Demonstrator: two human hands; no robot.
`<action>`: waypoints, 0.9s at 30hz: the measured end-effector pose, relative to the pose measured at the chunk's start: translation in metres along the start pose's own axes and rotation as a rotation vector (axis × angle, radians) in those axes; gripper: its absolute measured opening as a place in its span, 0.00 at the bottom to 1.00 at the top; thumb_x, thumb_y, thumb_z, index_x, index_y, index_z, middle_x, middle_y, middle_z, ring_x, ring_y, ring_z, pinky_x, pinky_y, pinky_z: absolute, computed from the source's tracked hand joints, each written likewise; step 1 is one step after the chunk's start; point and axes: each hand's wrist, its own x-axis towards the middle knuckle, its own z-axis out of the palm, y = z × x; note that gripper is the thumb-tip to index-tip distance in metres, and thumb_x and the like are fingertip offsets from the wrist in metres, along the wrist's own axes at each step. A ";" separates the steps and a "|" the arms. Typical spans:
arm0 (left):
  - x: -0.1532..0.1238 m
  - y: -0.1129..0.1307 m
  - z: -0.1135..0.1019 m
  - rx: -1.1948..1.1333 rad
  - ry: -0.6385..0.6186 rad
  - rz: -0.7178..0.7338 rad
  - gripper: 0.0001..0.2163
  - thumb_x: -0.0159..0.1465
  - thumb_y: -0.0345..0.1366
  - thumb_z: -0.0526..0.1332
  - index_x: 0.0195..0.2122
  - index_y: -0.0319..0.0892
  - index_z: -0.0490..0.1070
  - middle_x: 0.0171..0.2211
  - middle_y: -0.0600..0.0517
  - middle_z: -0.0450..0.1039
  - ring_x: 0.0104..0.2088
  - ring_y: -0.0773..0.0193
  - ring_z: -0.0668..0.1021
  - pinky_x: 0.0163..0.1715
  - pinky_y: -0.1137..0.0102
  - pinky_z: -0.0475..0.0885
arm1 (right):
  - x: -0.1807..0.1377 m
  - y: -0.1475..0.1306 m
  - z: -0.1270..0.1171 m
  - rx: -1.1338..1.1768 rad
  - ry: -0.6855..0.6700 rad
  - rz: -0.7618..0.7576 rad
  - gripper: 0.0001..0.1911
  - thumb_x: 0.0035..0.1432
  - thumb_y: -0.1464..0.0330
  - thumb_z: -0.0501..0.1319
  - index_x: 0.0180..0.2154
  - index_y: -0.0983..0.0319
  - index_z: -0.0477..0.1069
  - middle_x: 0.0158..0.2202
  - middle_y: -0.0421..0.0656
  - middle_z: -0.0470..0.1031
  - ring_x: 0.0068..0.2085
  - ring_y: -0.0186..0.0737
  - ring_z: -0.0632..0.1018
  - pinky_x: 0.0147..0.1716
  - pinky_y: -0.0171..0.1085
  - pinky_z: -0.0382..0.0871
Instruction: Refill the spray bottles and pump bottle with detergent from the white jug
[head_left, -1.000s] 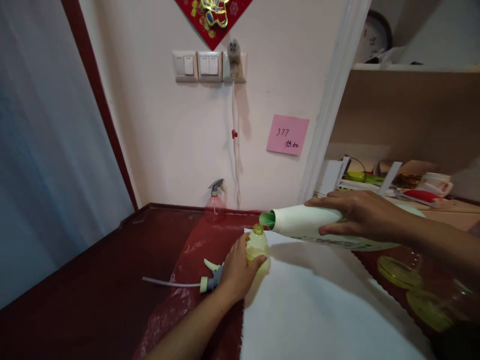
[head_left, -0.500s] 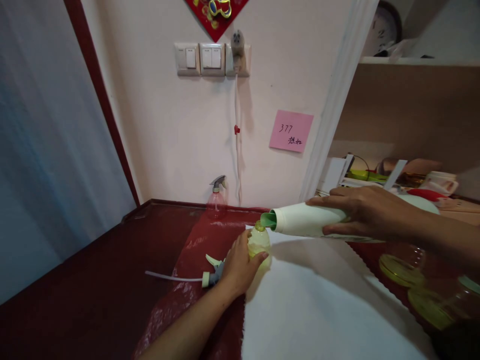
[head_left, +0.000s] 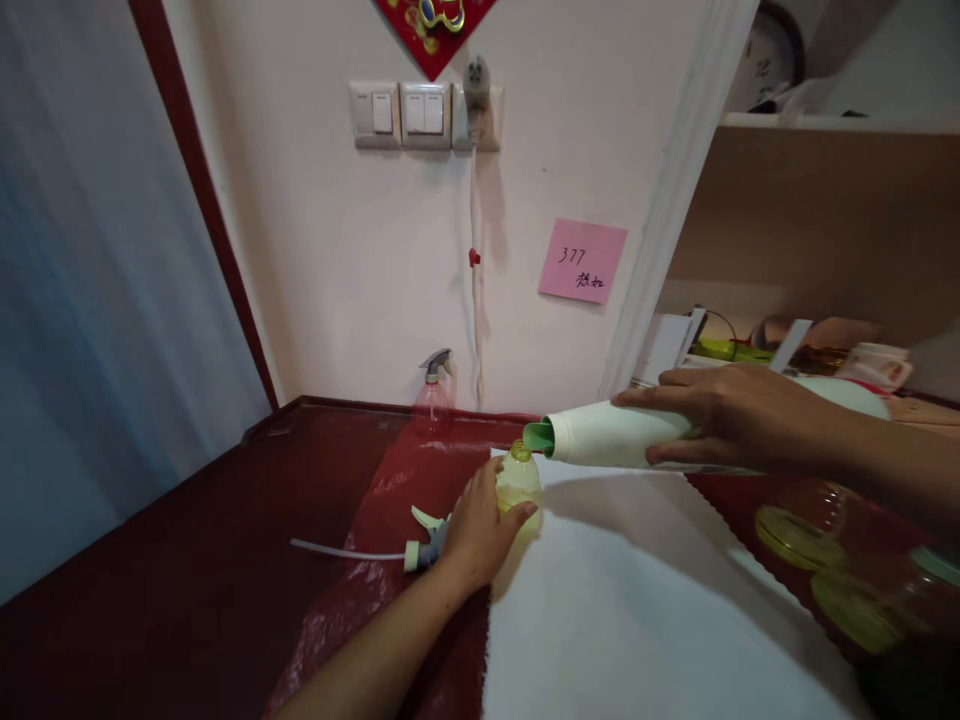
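A small yellow see-through spray bottle [head_left: 519, 484], its top off, stands upright at the edge of a white cloth [head_left: 637, 600]. My left hand [head_left: 480, 520] is wrapped round its body from the left. From the right, my right hand [head_left: 712, 415] grips a pale green bottle [head_left: 600, 432] tipped nearly level, with its green spout at the yellow bottle's neck. Whether liquid is flowing is hard to make out. Beside my left hand lies a grey and cream spray head [head_left: 424, 548], its clear tube pointing left; my hand partly hides it.
A pink spray bottle [head_left: 433, 400] stands against the wall at the back. Clear and yellow containers [head_left: 802, 535] stand on the right. Shelves [head_left: 832, 125] hold a clock and other items. A white cord [head_left: 475, 330] hangs from the socket.
Both hands keep their holds and hardly move. The pale green bottle's body sits very slightly higher in view; the liquid in the yellow bottle looks slightly higher.
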 end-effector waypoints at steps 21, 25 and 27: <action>0.000 -0.003 0.002 0.012 -0.003 0.000 0.28 0.62 0.38 0.64 0.63 0.41 0.60 0.62 0.41 0.68 0.62 0.47 0.69 0.62 0.55 0.62 | 0.001 0.005 0.001 -0.051 0.110 -0.065 0.27 0.61 0.56 0.65 0.61 0.49 0.69 0.38 0.42 0.77 0.32 0.43 0.78 0.29 0.38 0.60; 0.000 -0.003 0.002 0.014 -0.001 0.005 0.28 0.62 0.38 0.64 0.63 0.42 0.61 0.62 0.41 0.68 0.62 0.47 0.69 0.62 0.55 0.62 | 0.000 0.007 0.002 -0.061 0.121 -0.067 0.27 0.61 0.56 0.65 0.61 0.48 0.69 0.38 0.42 0.77 0.32 0.42 0.77 0.29 0.38 0.60; 0.000 -0.002 0.002 0.015 0.002 0.008 0.28 0.62 0.39 0.64 0.63 0.42 0.61 0.61 0.41 0.68 0.62 0.48 0.70 0.62 0.56 0.63 | 0.000 0.007 0.001 -0.069 0.119 -0.067 0.27 0.61 0.56 0.65 0.61 0.49 0.69 0.37 0.43 0.77 0.31 0.42 0.77 0.28 0.38 0.59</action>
